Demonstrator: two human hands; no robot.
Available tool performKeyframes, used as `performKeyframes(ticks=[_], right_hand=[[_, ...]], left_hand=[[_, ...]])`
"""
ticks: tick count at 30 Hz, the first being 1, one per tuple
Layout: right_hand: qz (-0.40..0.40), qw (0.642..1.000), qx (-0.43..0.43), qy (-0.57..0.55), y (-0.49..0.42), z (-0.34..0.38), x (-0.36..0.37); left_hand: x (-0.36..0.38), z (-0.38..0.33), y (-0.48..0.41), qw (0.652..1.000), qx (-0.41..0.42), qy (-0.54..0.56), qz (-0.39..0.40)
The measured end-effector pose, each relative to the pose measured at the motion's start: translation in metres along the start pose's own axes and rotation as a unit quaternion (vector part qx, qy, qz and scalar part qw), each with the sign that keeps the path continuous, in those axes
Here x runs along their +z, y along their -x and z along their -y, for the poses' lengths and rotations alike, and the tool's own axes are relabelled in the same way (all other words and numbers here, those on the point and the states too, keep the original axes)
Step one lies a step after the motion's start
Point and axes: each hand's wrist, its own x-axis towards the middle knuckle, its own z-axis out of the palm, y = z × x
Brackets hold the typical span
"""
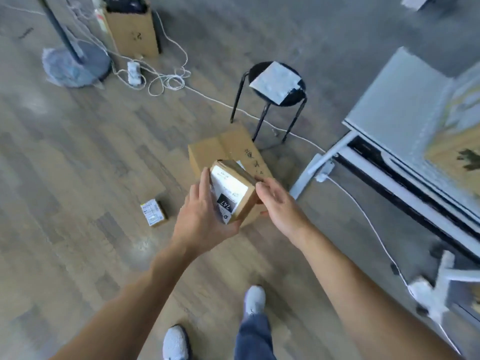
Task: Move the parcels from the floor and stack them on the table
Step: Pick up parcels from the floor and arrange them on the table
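A small cardboard parcel (235, 189) with a white label and a black "247" patch is held up above the floor. My left hand (204, 211) grips its left side and bottom. My right hand (278, 203) touches its right side with fingers nearly straight. Beneath it a larger cardboard box (223, 148) with handwriting lies on the wooden floor. A tiny labelled parcel (153, 212) lies on the floor to the left. The grey table (389, 100) stands at the right, with a cardboard parcel (457, 149) blurred on its right part.
A black stool (275, 100) with a grey padded envelope (276, 84) on it stands behind the box. A fan base (78, 64), a power strip with tangled white cables (135, 72) and a tall open carton (130, 29) are at the back left. A cable (363, 211) runs past the table leg.
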Motion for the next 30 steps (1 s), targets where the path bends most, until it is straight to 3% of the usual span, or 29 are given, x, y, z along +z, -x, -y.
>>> performKeyframes(ticks=[7, 15, 22, 26, 30], right_hand=[[-0.116, 0.993, -0.03, -0.014, 0.132, 0.056, -0.118], [-0.273, 0.959, -0.074, -0.037, 0.254, 0.049, -0.287], [-0.317, 0.937, -0.114, -0.093, 0.349, -0.008, -0.425], [-0.333, 0.924, -0.141, -0.128, 0.387, -0.034, -0.483], [-0.334, 0.923, -0.134, -0.137, 0.408, -0.056, -0.524]], left_hand=[[-0.036, -0.166, 0.035, 0.969, 0.217, -0.105, 0.052], [0.001, -0.33, 0.071, 0.938, 0.334, -0.015, 0.087], [0.084, -0.462, 0.111, 0.931, 0.247, 0.164, 0.212], [0.124, -0.518, 0.131, 0.887, 0.183, 0.302, 0.299], [0.154, -0.563, 0.14, 0.865, 0.188, 0.309, 0.347]])
